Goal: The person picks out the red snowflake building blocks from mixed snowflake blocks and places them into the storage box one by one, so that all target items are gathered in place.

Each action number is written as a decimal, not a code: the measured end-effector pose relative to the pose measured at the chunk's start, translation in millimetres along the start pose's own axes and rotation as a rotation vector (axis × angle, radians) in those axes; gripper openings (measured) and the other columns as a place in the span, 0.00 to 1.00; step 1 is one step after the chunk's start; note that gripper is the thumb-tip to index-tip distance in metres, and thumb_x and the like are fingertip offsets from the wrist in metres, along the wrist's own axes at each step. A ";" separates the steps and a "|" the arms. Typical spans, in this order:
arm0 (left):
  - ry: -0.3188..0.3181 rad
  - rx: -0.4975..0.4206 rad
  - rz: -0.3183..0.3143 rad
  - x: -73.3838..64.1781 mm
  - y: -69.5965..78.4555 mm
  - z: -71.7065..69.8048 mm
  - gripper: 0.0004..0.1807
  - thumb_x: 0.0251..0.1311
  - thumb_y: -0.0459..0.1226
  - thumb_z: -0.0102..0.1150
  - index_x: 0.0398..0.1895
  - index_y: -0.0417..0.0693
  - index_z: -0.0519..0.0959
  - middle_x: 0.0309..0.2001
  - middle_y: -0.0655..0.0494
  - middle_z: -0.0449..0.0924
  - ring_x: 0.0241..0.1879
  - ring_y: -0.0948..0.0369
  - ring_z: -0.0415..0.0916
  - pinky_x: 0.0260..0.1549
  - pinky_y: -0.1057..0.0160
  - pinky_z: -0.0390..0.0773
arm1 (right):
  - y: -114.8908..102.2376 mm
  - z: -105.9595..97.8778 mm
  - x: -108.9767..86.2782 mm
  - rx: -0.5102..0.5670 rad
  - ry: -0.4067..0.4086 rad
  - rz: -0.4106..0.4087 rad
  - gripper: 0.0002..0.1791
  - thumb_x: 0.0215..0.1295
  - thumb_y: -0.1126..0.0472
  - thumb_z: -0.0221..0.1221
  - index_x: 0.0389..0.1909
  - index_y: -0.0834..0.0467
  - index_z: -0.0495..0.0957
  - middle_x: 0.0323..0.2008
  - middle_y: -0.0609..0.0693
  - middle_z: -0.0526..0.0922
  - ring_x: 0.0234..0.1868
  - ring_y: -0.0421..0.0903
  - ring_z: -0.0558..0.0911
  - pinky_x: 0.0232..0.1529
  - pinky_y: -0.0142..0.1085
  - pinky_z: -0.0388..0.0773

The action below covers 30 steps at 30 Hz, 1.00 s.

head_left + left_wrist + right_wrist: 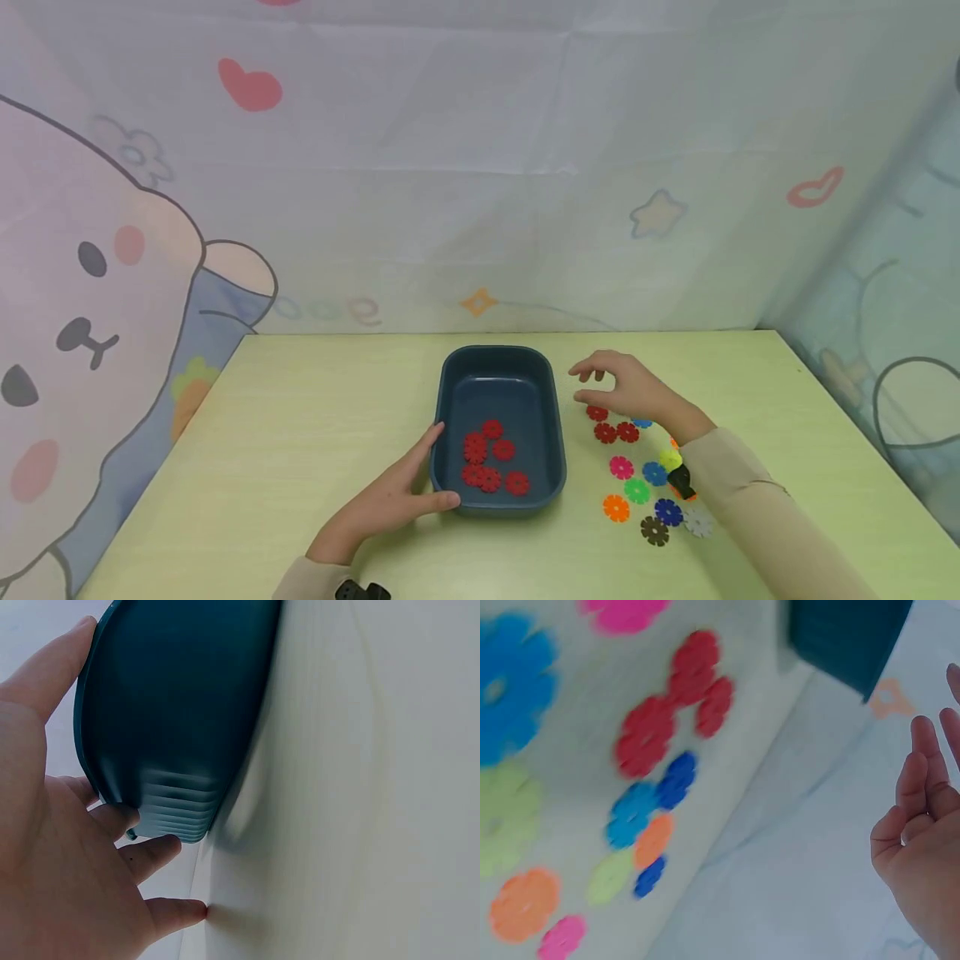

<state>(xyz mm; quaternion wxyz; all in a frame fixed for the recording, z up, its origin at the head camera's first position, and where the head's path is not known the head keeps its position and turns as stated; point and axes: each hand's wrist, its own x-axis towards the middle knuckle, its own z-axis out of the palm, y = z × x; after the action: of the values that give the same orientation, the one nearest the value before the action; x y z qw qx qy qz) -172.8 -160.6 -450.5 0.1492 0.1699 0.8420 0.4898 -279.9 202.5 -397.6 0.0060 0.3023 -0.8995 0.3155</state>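
A dark blue-green plastic bin (498, 500) stands on the table, with several red flower-shaped discs (503, 450) in its near half. At its near left corner, my left hand (390, 496) touches the bin with spread fingers, thumb at the front rim and forefinger at the left side. The left wrist view shows fingertips (154, 855) against the bin's outer wall. To the right of the bin, my right hand (626, 387) hovers with fingers loosely bent and a gap to the thumb; nothing shows between them. Close below it lie red discs (605, 432).
Flower discs in other colours, including orange (617, 508), green (637, 491), brown (655, 531) and dark blue (668, 512), lie right of the bin, partly under the right sleeve (750, 492). A printed cloth (450, 167) hangs behind the pale table (315, 400).
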 end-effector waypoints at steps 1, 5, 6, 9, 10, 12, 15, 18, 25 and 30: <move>-0.001 0.002 0.002 0.0 0.1 -0.3 0.54 0.58 0.48 0.66 0.78 0.56 0.39 0.77 0.53 0.38 0.76 0.50 0.36 0.69 0.40 0.47 | 5.3 -1.6 -3.6 -0.001 -0.006 0.008 0.18 0.61 0.57 0.66 0.51 0.58 0.80 0.39 0.48 0.80 0.42 0.52 0.75 0.43 0.47 0.76; -0.003 0.007 0.007 -0.2 0.4 -1.2 0.53 0.59 0.48 0.65 0.78 0.55 0.40 0.77 0.51 0.38 0.76 0.48 0.36 0.69 0.39 0.48 | 25.6 -4.8 -17.7 0.019 -0.058 0.082 0.20 0.60 0.58 0.66 0.52 0.61 0.79 0.40 0.53 0.80 0.42 0.54 0.74 0.38 0.40 0.77; -0.004 0.006 0.007 -0.2 0.6 -1.3 0.53 0.59 0.48 0.65 0.78 0.55 0.40 0.77 0.51 0.38 0.76 0.48 0.36 0.69 0.39 0.48 | 30.2 -5.0 -21.0 0.026 -0.071 0.108 0.20 0.60 0.58 0.66 0.52 0.62 0.79 0.40 0.54 0.79 0.41 0.53 0.74 0.37 0.38 0.77; -0.006 0.004 0.003 -0.7 1.1 -1.1 0.53 0.59 0.48 0.65 0.78 0.56 0.40 0.77 0.52 0.38 0.76 0.48 0.36 0.69 0.39 0.48 | 41.2 -3.2 -28.6 0.056 -0.105 0.169 0.22 0.60 0.58 0.66 0.53 0.64 0.78 0.41 0.55 0.79 0.41 0.53 0.73 0.36 0.35 0.77; -0.007 0.001 0.002 -0.9 1.3 -1.0 0.53 0.59 0.48 0.65 0.78 0.56 0.40 0.77 0.52 0.38 0.76 0.49 0.36 0.69 0.39 0.48 | 44.0 -1.7 -30.4 0.059 -0.112 0.187 0.22 0.59 0.58 0.67 0.53 0.63 0.78 0.41 0.55 0.79 0.42 0.52 0.74 0.36 0.35 0.77; -0.006 -0.003 0.003 -1.2 1.5 -0.9 0.53 0.59 0.48 0.66 0.78 0.56 0.40 0.77 0.51 0.38 0.76 0.48 0.36 0.69 0.39 0.48 | 47.7 1.7 -32.8 0.072 -0.134 0.215 0.22 0.59 0.57 0.67 0.53 0.62 0.78 0.42 0.54 0.79 0.43 0.51 0.74 0.39 0.35 0.78; -0.005 -0.004 0.007 -1.3 1.3 -0.6 0.53 0.59 0.47 0.66 0.78 0.56 0.40 0.77 0.51 0.38 0.76 0.48 0.36 0.69 0.38 0.48 | 50.6 7.2 -34.6 0.073 -0.167 0.240 0.22 0.58 0.57 0.67 0.52 0.60 0.79 0.45 0.53 0.80 0.44 0.50 0.75 0.44 0.38 0.79; -0.004 -0.004 0.010 -1.1 0.5 -0.1 0.53 0.59 0.47 0.66 0.78 0.56 0.40 0.77 0.51 0.38 0.76 0.48 0.36 0.69 0.38 0.47 | 51.6 12.0 -35.0 0.064 -0.190 0.242 0.21 0.58 0.59 0.68 0.52 0.60 0.79 0.47 0.53 0.80 0.45 0.50 0.76 0.47 0.42 0.79; 0.000 -0.013 0.013 -1.3 0.9 0.5 0.54 0.58 0.47 0.66 0.78 0.56 0.39 0.77 0.52 0.38 0.76 0.49 0.36 0.69 0.39 0.47 | 45.7 17.6 -33.1 0.027 -0.211 0.214 0.19 0.56 0.61 0.69 0.49 0.60 0.81 0.45 0.52 0.81 0.45 0.50 0.77 0.48 0.45 0.78; -0.002 -0.005 0.013 -1.0 1.8 0.4 0.53 0.59 0.47 0.66 0.78 0.57 0.40 0.77 0.53 0.38 0.76 0.49 0.36 0.69 0.39 0.47 | 41.5 17.9 -32.6 -0.002 -0.218 0.220 0.19 0.55 0.62 0.69 0.48 0.60 0.81 0.42 0.51 0.80 0.44 0.48 0.76 0.46 0.42 0.78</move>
<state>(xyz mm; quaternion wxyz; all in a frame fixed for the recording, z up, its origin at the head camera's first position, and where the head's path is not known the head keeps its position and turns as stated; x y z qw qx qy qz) -171.4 -159.9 -449.0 0.1471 0.1754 0.8395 0.4928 -272.8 235.5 -441.9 -0.1259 0.2342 -0.9228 0.2787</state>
